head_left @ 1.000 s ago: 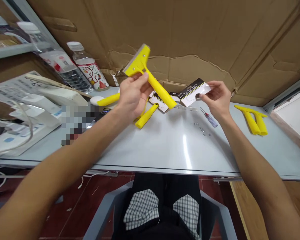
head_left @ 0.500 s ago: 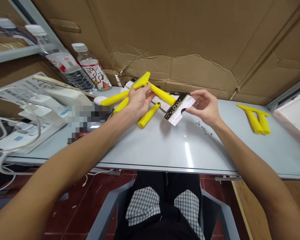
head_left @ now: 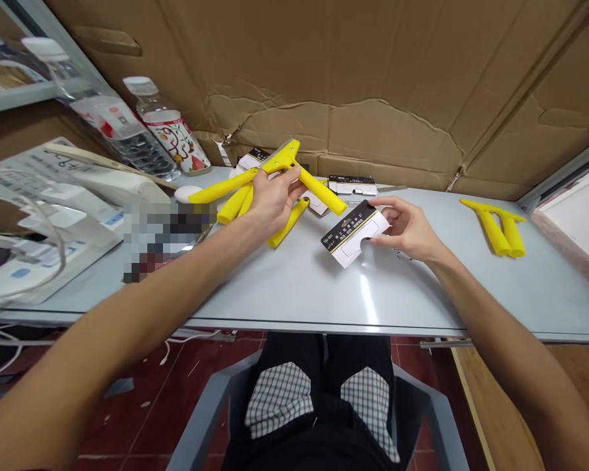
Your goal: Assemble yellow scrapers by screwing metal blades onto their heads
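My left hand (head_left: 276,199) is closed around the head end of a yellow scraper (head_left: 324,188), whose handle points down to the right. Other yellow handles (head_left: 233,204) lie beside and under that hand on the table, and one more yellow handle (head_left: 289,224) rests just to its right. Between thumb and fingers, my right hand (head_left: 405,226) pinches a black and white blade card (head_left: 356,232) by its right edge, tilted above the table. Small screws (head_left: 401,254) lie partly hidden behind my right hand.
More black and white cards (head_left: 352,184) lie along the cardboard wall. Two yellow scrapers (head_left: 499,226) rest on the right of the table (head_left: 471,288). At the left stand two bottles (head_left: 169,127), with white cables (head_left: 53,242) and a power strip in front.
My right hand has moved the card slightly down and away from the scraper's handle, turning its printed face more toward me. The left hand keeps its hold. The view has shifted slightly.
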`<act>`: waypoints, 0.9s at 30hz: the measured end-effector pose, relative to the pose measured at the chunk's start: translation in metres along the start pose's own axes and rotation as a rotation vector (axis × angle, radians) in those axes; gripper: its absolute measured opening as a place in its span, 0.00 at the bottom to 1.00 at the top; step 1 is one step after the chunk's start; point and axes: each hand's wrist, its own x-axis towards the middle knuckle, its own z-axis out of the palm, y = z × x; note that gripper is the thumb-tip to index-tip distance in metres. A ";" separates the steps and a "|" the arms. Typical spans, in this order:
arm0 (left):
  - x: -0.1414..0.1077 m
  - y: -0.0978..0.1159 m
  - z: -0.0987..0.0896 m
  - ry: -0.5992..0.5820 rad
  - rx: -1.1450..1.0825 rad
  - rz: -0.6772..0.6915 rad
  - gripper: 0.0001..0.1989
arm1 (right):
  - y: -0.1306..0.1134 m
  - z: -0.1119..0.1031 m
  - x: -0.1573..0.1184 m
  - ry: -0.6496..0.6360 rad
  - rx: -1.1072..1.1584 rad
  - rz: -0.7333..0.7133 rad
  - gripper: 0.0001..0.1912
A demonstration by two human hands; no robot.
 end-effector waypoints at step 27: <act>-0.002 -0.001 0.000 -0.017 -0.006 0.029 0.18 | 0.006 0.014 0.003 0.150 0.069 -0.039 0.30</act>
